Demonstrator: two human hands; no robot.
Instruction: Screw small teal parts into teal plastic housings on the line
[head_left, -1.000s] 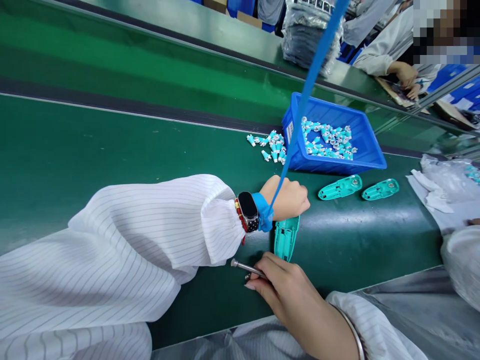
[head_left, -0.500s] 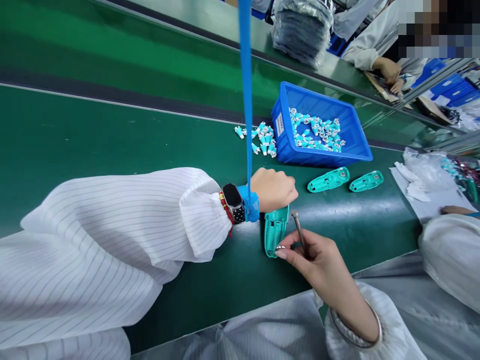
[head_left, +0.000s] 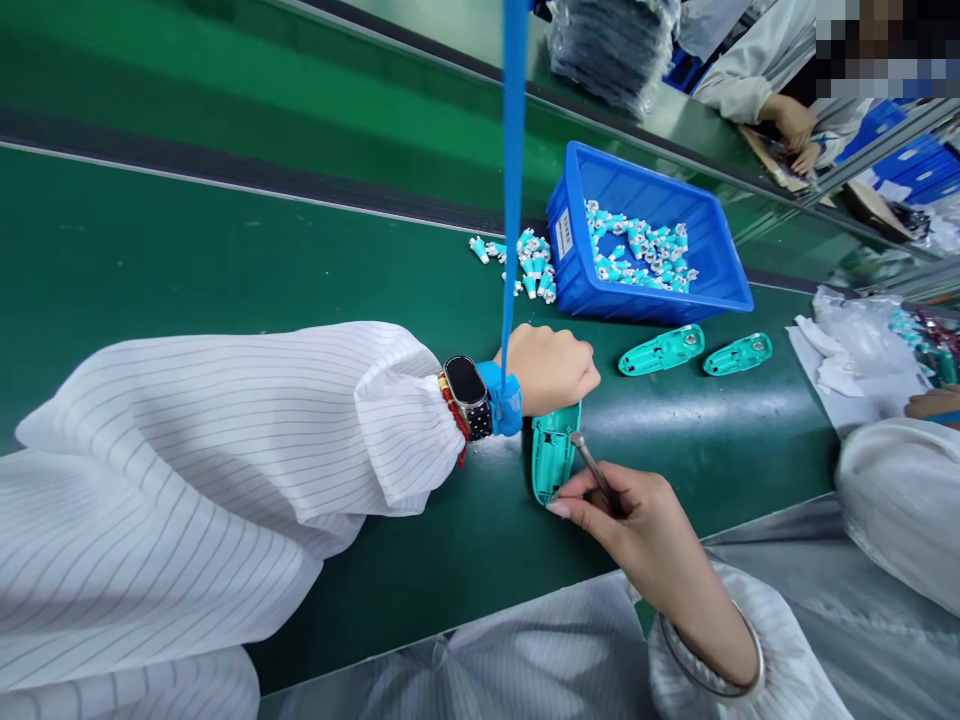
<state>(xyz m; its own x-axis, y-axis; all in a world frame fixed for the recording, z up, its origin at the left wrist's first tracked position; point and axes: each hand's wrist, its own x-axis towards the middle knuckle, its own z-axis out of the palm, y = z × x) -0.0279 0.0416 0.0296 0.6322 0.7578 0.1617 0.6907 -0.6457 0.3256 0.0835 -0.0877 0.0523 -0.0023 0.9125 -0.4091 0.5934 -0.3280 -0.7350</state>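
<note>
A teal plastic housing half point(head_left: 553, 458) lies on the green bench, its ribbed inside facing up. My left hand point(head_left: 551, 370) is closed over its far end, with the fingertips hidden underneath. My right hand point(head_left: 626, 500) holds a slim metal rod point(head_left: 591, 462) in its curled fingers, the rod's blunt end pointing up toward the housing. Thumb and forefinger of that hand are pinched together at the housing's near end; whatever is between them is too small to make out. A watch point(head_left: 466, 383) and a blue wrist strap point(head_left: 504, 398) are on my left wrist.
Two more teal housing halves point(head_left: 661, 350) lie right of my left hand. Behind them stands a blue bin point(head_left: 652, 300) of small teal-and-white parts, with several loose parts point(head_left: 534, 265) beside it. A blue cord point(head_left: 513, 180) rises from my wrist. Co-workers' hands point(head_left: 791, 125) show at right.
The tiny shiny metal part at my right fingertips has moved into the housing's near end and hardly shows now. The rod has tipped left. The view has shifted slightly.
</note>
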